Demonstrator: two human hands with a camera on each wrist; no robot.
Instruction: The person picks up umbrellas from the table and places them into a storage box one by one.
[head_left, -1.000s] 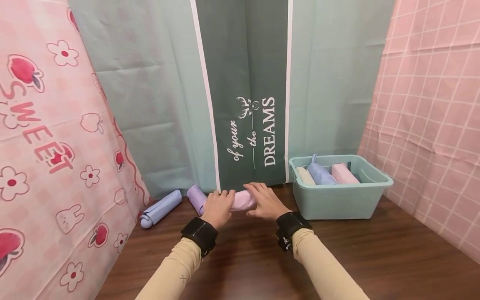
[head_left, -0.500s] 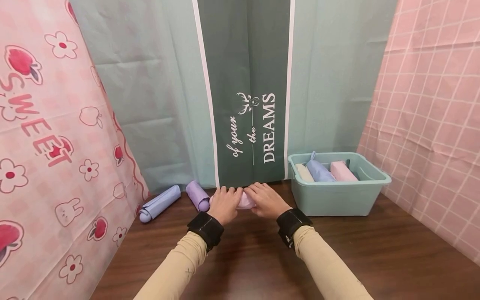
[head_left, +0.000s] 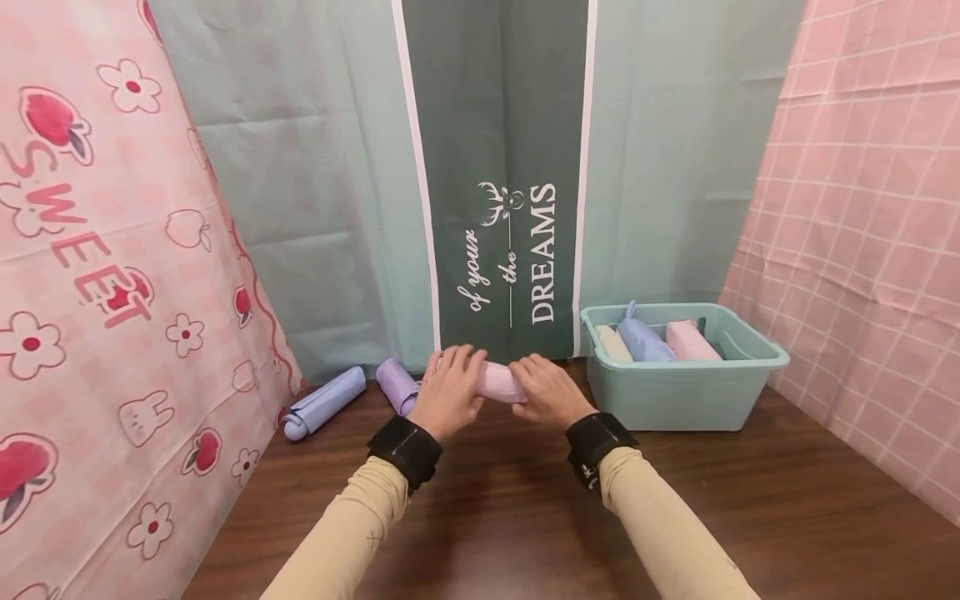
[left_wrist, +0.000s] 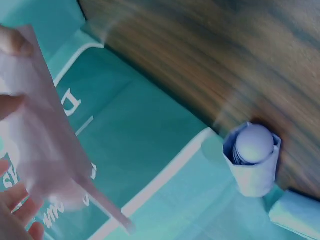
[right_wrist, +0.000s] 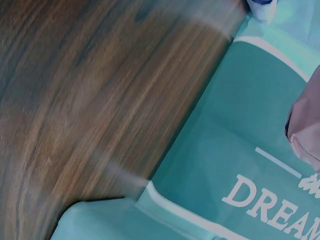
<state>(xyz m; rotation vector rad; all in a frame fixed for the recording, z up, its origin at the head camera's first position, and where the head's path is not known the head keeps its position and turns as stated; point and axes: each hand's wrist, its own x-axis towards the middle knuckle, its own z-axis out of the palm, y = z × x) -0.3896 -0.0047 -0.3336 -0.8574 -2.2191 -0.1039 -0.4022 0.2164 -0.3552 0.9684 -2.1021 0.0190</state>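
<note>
A pink folded umbrella (head_left: pixel 498 382) lies crosswise between the two hands, its visible middle bare. My left hand (head_left: pixel 450 396) grips its left part, fingers over the top. Its right end is held by my right hand (head_left: pixel 553 392), with curled fingers. In the left wrist view the pink umbrella (left_wrist: pixel 45 135) appears tilted above the table, a thin strap trailing from one end; fingers (left_wrist: pixel 22 202) show beside it. Only one end of the pink umbrella (right_wrist: pixel 307 125) enters the right wrist view. Beside my left hand lies a purple folded umbrella (head_left: pixel 396 385), partly hidden by that hand.
A blue folded umbrella (head_left: pixel 326 403) lies at the far left of the brown table (head_left: pixel 495 517). To the right stands a teal bin (head_left: pixel 678 400) holding cream, blue and pink rolled items. A grey-green curtain (head_left: pixel 330 208) hangs close behind, with pink cloths at both sides.
Both hands have risen slightly with the pink umbrella. My right hand's fingers have closed around its right end, and my left hand, after shifting right, has moved back left.
</note>
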